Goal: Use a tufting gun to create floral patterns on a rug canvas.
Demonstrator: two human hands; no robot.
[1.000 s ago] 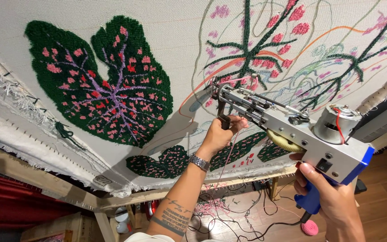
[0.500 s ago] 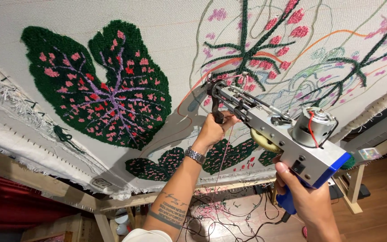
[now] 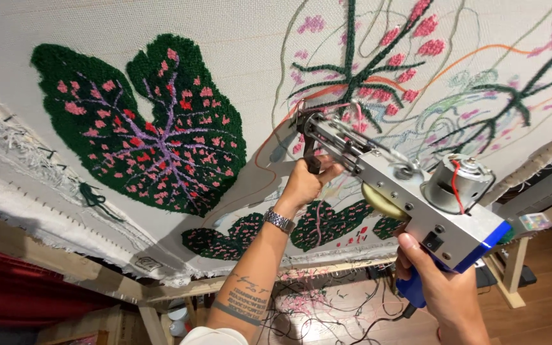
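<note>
Tufting gun [image 3: 410, 198] is up against the stretched white cloth [image 3: 250, 38], needle tip at the orange outline just below the dark green stem with pink tufts [image 3: 359, 70], right of the big finished green leaf [image 3: 142, 128]. Left hand [image 3: 308, 182] has its fingers wrapped tight around the gun's front grip, near the needle; right hand [image 3: 442, 287] has its fingers closed on the blue rear handle [image 3: 413, 291] at lower right, whether a finger is on the trigger cannot be told. Motor [image 3: 458, 185] sits on top of the gun body, red wire over it. Smaller green leaves [image 3: 327, 223] lie lower on the cloth, wood frame [image 3: 97, 275] along the near edge, yarn scraps on the floor [image 3: 327, 313]. To do this well, likely: keep the gun foot flat and pressed firm into the cloth, needle square to it, steer with the front hand along the drawn line, move at steady pace, keep the yarn feed slack so it does not pull out. Risk: easing pressure could tear the cloth or drop loops.
</note>
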